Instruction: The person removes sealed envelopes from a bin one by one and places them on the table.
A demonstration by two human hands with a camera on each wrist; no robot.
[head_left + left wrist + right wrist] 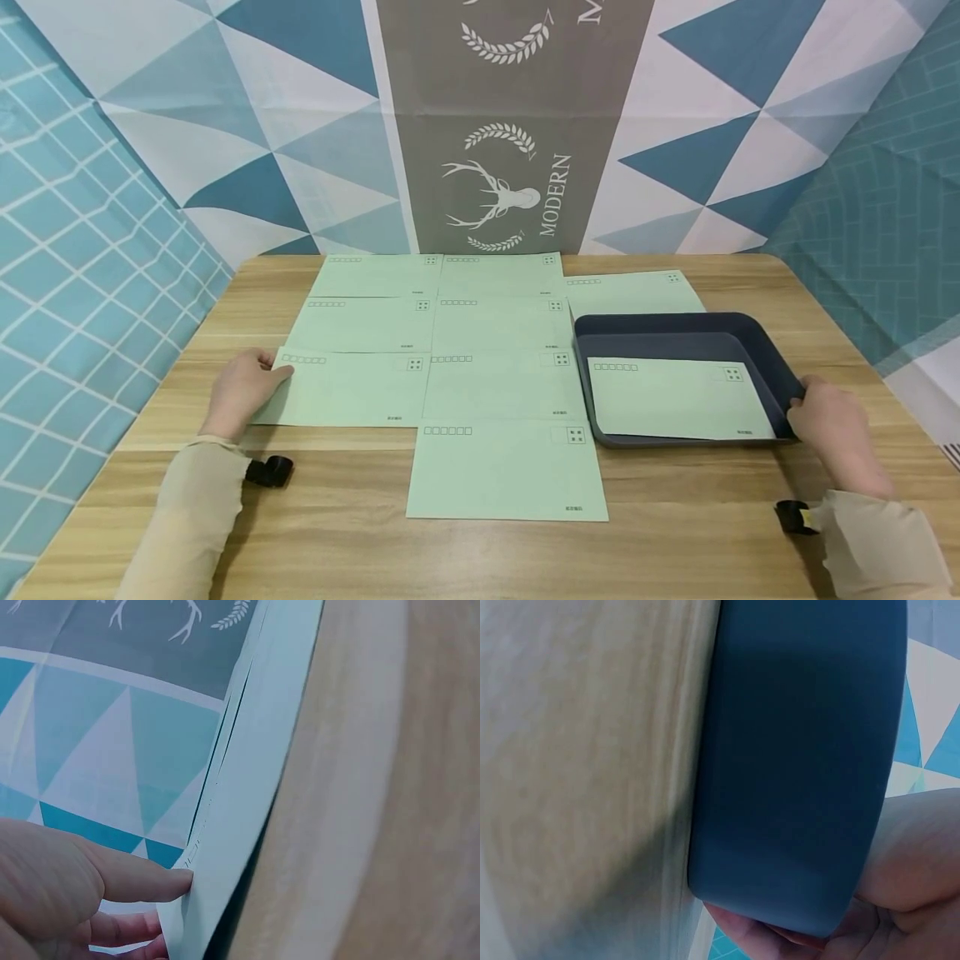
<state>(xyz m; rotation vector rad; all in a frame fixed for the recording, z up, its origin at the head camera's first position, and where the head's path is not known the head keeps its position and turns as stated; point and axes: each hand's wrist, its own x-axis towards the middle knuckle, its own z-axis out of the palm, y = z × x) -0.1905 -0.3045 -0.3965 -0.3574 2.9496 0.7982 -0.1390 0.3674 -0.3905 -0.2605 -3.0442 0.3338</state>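
At the left end of the laid-out envelopes, my left hand [243, 385] pinches the left edge of a pale green envelope [341, 392], thumb on top and fingers beneath. In the left wrist view the thumb presses on that envelope [240, 787], whose near edge is slightly raised. My right hand [832, 425] grips the right rim of a dark blue-grey tray [663, 323], and the right wrist view shows the tray's outer wall [802, 765] with fingers round its corner. One envelope [675, 400] lies inside the tray, tilted against its front.
Several more green envelopes lie in rows, including one at the back left [382, 275], one at the front [506, 475] and one partly behind the tray [630, 292]. They sit on a wooden table [337, 533]. A patterned cloth [517, 92] hangs behind.
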